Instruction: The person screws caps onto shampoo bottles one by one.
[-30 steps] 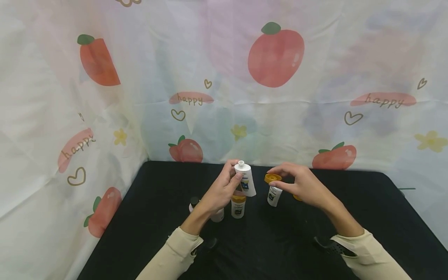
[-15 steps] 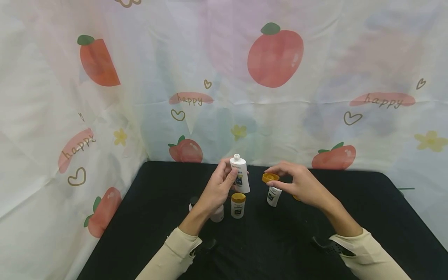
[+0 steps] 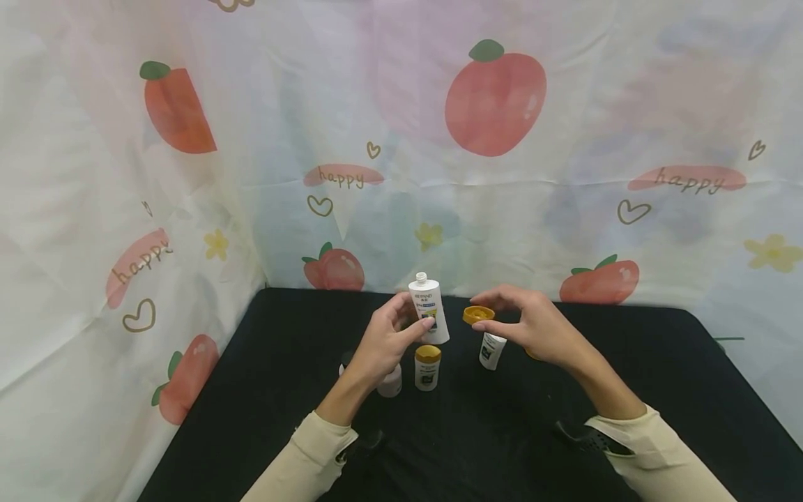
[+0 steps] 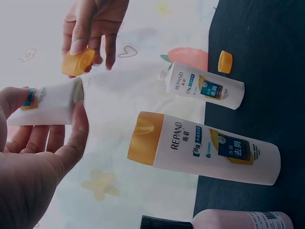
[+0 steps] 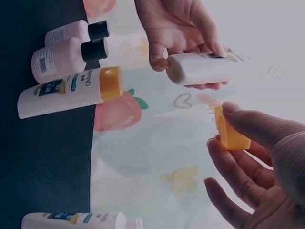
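We are looking at a black table (image 3: 502, 446); a pale curtain (image 3: 401, 139) printed with peaches and "happy" is hanging behind.

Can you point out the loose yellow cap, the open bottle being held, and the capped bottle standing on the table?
yellow cap (image 3: 478, 314): head view, its top.
open bottle (image 3: 429, 314): head view, label.
capped bottle (image 3: 427, 367): head view, white body.

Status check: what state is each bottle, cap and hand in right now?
Held bottle: uncapped, upright, in left hand.
Yellow cap: off, pinched by right hand.
Capped bottle: standing, closed.
Second open bottle: standing, uncapped.
Loose cap: lying on table.
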`<move>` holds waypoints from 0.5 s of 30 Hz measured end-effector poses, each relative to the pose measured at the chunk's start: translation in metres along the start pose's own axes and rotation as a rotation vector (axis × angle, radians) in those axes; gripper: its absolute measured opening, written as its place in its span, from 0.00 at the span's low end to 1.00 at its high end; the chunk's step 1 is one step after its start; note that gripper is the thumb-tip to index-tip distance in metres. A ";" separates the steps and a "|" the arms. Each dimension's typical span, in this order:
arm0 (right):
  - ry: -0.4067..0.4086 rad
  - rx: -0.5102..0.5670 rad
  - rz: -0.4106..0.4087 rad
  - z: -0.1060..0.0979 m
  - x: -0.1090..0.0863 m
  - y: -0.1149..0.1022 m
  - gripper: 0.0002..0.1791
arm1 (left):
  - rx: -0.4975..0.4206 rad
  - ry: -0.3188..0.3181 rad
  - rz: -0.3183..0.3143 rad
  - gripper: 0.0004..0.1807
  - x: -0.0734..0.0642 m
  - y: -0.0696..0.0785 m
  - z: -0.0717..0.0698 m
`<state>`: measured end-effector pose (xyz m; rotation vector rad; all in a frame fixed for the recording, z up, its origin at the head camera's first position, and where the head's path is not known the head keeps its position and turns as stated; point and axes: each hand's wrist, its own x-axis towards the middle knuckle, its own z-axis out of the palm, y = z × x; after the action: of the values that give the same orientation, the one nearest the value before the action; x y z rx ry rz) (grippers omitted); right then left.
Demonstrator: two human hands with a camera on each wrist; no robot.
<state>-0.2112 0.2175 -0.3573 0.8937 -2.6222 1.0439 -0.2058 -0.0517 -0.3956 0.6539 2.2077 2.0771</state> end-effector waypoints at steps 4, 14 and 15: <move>-0.007 0.061 0.032 0.000 0.002 -0.002 0.18 | 0.000 0.012 0.000 0.25 -0.003 0.000 -0.001; -0.034 0.156 0.030 -0.005 0.006 -0.007 0.19 | 0.072 -0.022 0.057 0.25 -0.008 -0.002 0.000; -0.034 0.158 0.019 -0.005 0.006 -0.007 0.19 | 0.083 -0.025 0.063 0.25 -0.008 -0.003 0.000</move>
<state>-0.2124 0.2142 -0.3470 0.9281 -2.6096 1.2663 -0.1990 -0.0540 -0.4002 0.7612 2.2998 2.0026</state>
